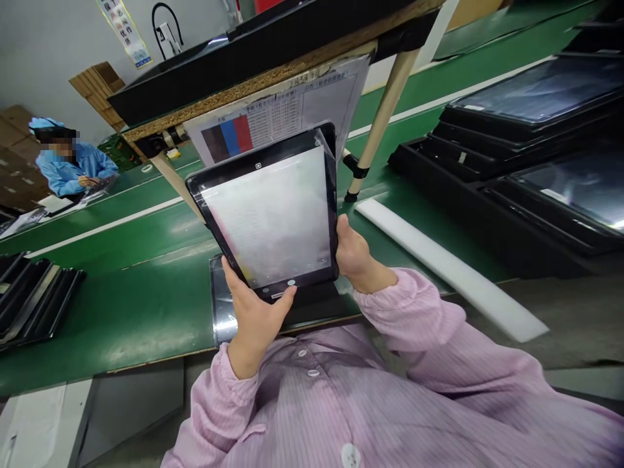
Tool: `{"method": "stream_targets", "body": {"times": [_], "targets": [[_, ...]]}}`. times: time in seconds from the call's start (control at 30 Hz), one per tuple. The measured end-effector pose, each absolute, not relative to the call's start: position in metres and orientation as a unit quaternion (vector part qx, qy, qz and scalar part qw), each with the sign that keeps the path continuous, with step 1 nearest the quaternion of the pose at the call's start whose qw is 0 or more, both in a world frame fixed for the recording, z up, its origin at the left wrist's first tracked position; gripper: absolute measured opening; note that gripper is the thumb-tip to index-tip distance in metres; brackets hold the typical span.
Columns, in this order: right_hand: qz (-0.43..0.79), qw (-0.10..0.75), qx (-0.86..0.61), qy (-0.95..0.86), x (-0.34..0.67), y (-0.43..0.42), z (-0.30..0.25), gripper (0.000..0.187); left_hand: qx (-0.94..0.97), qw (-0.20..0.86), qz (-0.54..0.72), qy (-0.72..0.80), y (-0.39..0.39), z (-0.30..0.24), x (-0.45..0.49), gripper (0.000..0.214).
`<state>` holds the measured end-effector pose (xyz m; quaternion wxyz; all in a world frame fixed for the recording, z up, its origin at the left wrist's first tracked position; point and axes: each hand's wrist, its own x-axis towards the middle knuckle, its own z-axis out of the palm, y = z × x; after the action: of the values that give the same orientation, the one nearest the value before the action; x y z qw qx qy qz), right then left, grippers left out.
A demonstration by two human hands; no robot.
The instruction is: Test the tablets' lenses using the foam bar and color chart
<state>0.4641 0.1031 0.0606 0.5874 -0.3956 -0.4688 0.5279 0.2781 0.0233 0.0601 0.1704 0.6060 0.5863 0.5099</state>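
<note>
I hold a black tablet with a lit white screen up in front of me, above the green belt. My left hand grips its lower left corner, thumb across the bottom bezel. My right hand clasps the lower right edge, its fingers hidden behind the tablet. A thin clear film sticks up at the tablet's top right corner. Under the tablet a second dark tablet in a clear bag lies flat on the belt.
Black trays with tablets are stacked at the right, more black trays at the left. A white foam strip lies on the belt. A printed sheet hangs from a wooden shelf. A person in blue works far left.
</note>
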Motion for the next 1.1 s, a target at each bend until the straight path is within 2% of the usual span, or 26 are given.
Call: {"method": "stream_targets", "body": {"times": [0.2, 0.37, 0.57, 0.73, 0.93, 1.1], "targets": [[0.558, 0.574, -0.376, -0.467, 0.463, 0.103, 0.064, 0.093, 0.611, 0.159, 0.505, 0.588, 0.022, 0.061, 0.281, 0.132], [0.556, 0.582, -0.346, -0.481, 0.460, 0.101, 0.070, 0.090, 0.639, 0.105, 0.494, 0.581, 0.023, 0.054, 0.279, 0.130], [0.547, 0.617, -0.347, -0.448, 0.459, 0.102, 0.061, 0.081, 0.658, 0.070, 0.505, 0.554, 0.024, 0.050, 0.275, 0.108], [0.542, 0.614, -0.359, -0.448, 0.463, 0.103, 0.055, 0.082, 0.699, 0.112, 0.499, 0.499, 0.024, 0.048, 0.267, 0.096], [0.580, 0.611, -0.329, -0.426, 0.460, 0.099, 0.060, 0.078, 0.675, 0.105, 0.483, 0.548, 0.021, 0.049, 0.270, 0.127], [0.615, 0.608, -0.309, -0.396, 0.460, 0.097, 0.061, 0.074, 0.665, 0.077, 0.472, 0.574, 0.021, 0.050, 0.277, 0.133]]}}
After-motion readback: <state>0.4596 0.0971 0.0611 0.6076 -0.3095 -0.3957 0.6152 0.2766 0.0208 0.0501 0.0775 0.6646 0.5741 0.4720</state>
